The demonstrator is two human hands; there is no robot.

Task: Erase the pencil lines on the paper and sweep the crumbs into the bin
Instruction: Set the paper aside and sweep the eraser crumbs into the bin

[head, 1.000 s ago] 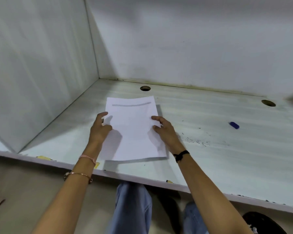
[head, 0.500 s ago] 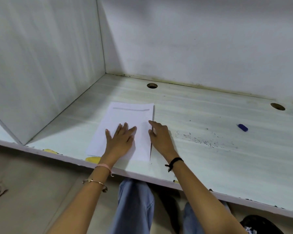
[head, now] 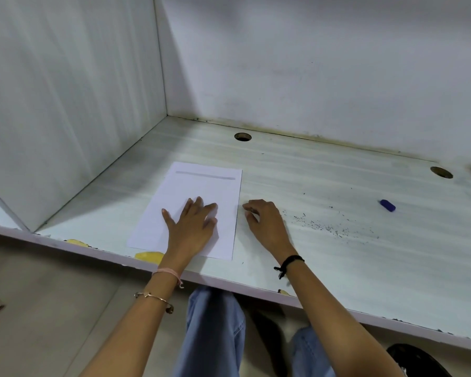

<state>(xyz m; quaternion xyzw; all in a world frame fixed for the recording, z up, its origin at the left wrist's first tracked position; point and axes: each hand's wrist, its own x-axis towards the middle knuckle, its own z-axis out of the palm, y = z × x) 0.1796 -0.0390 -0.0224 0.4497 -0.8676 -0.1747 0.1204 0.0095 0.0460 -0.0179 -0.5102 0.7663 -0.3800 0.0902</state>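
A white sheet of paper (head: 201, 191) lies flat on the pale desk (head: 337, 262), with one grey pencil line (head: 205, 175) across its far end. My left hand (head: 192, 227) rests palm down on the near half of the sheet, fingers spread. My right hand (head: 267, 224) sits on the desk just right of the paper's edge, fingers loosely curled and holding nothing. Dark eraser crumbs (head: 324, 227) are scattered on the desk to the right of that hand. A small blue eraser (head: 387, 205) lies farther right. A black bin (head: 419, 360) shows under the desk at the bottom right.
White walls close the desk on the left and at the back. Two round cable holes (head: 242, 136) (head: 441, 172) sit near the back edge. Yellow tape scraps (head: 148, 255) stick to the front edge. My legs in blue jeans are below the desk.
The sheet has been set down flat on the desk. My left hand now lies flat on it, and my right hand has come off the paper onto the desk beside it.
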